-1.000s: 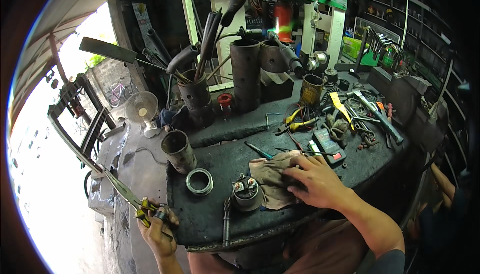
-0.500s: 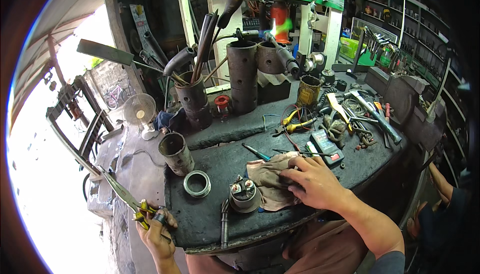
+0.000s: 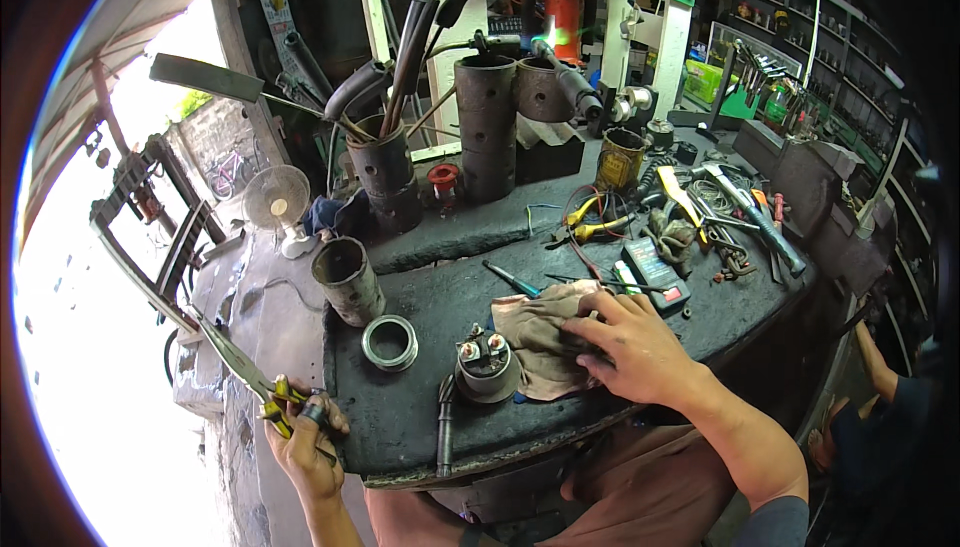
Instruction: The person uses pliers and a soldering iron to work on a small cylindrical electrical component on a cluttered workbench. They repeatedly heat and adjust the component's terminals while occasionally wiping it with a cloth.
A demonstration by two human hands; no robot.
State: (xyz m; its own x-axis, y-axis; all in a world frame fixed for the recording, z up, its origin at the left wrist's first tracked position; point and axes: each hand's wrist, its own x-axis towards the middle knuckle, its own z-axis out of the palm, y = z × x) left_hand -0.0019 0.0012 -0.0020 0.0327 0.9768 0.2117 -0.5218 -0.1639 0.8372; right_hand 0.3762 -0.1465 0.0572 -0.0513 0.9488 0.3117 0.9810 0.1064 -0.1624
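Note:
At the bench's left corner my left hand (image 3: 309,447) is closed around long-nose pliers (image 3: 236,359) with yellow and black handles, their jaws pointing up and to the left. A small dark cylindrical piece (image 3: 316,411) is also in its grasp. My right hand (image 3: 634,349) lies on a crumpled brownish rag (image 3: 545,335), fingers stretched and somewhat apart; whatever is under its palm is hidden. Between the hands stands a round metal solenoid-like part (image 3: 487,371) with two copper-coloured terminals. A dark metal shaft (image 3: 445,427) lies beside it, and a metal ring (image 3: 389,343) sits farther left.
An upright pipe piece (image 3: 348,283) stands at the bench's left edge. Behind are a pipe holding files (image 3: 384,182) and a lit torch (image 3: 565,87). To the right lie a multimeter (image 3: 655,272), yellow-handled pliers (image 3: 590,227) and a hammer (image 3: 765,227). Another person's arm (image 3: 880,362) shows far right.
The view has shifted slightly, so the bench items sit a little higher in the picture. Both hands keep nearly the same places, the left still holding the pliers, the right still on the rag.

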